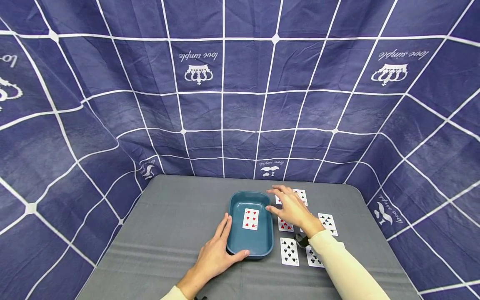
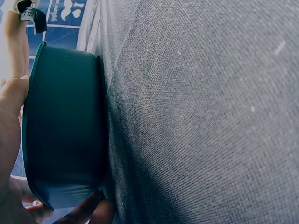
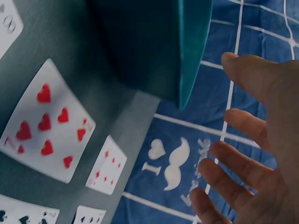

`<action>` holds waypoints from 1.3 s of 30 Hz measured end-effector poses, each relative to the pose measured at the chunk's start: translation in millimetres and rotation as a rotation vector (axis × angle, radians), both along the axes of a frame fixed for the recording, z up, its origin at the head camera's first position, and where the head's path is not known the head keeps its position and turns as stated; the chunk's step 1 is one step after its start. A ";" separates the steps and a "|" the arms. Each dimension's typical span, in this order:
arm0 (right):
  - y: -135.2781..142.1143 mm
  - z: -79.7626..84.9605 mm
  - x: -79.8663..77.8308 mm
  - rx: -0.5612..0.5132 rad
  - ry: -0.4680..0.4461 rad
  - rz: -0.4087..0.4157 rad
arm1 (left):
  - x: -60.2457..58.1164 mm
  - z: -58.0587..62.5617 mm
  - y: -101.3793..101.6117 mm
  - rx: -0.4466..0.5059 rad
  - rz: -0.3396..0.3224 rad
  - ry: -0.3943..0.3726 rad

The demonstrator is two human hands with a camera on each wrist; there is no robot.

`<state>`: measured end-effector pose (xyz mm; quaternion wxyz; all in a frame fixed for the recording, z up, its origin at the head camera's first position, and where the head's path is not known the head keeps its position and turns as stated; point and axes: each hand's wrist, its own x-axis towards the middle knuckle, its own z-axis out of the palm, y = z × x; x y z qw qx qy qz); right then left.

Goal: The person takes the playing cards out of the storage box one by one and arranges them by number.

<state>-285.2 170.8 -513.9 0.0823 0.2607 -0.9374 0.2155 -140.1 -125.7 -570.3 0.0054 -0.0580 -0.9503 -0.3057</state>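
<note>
A teal rectangular tray (image 1: pixel 249 246) sits on the grey cloth, with a six of hearts (image 1: pixel 250 219) lying face up inside it. My left hand (image 1: pixel 217 254) rests against the tray's left side and near-left corner, fingers extended and thumb along the near edge. In the left wrist view, fingers (image 2: pixel 100 207) touch the outer wall of the tray (image 2: pixel 65 121) near its base. My right hand (image 1: pixel 290 206) hovers over the tray's right rim and the cards beside it, fingers spread and holding nothing. In the right wrist view, a hearts card (image 3: pixel 46 121) lies beside the tray.
Face-up playing cards lie in rows right of the tray, among them a spades card (image 1: pixel 289 251), clubs cards (image 1: pixel 327 224) and a diamonds card (image 3: pixel 106 165); my right arm partly covers some. A blue white-gridded curtain (image 1: pixel 243 108) surrounds the table (image 1: pixel 180 208) at the back and sides.
</note>
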 end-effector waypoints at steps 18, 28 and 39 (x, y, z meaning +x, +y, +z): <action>-61.6 1.6 1.7 0.140 -0.189 0.205 | -0.5 2.5 -2.4 -0.008 0.001 -0.018; -85.7 -7.5 -3.1 0.255 -0.318 0.199 | 0.7 -1.0 -2.5 -0.001 -0.007 0.000; -95.5 -15.7 -9.1 0.332 -0.317 0.205 | -0.4 -1.1 -1.9 0.011 -0.009 -0.008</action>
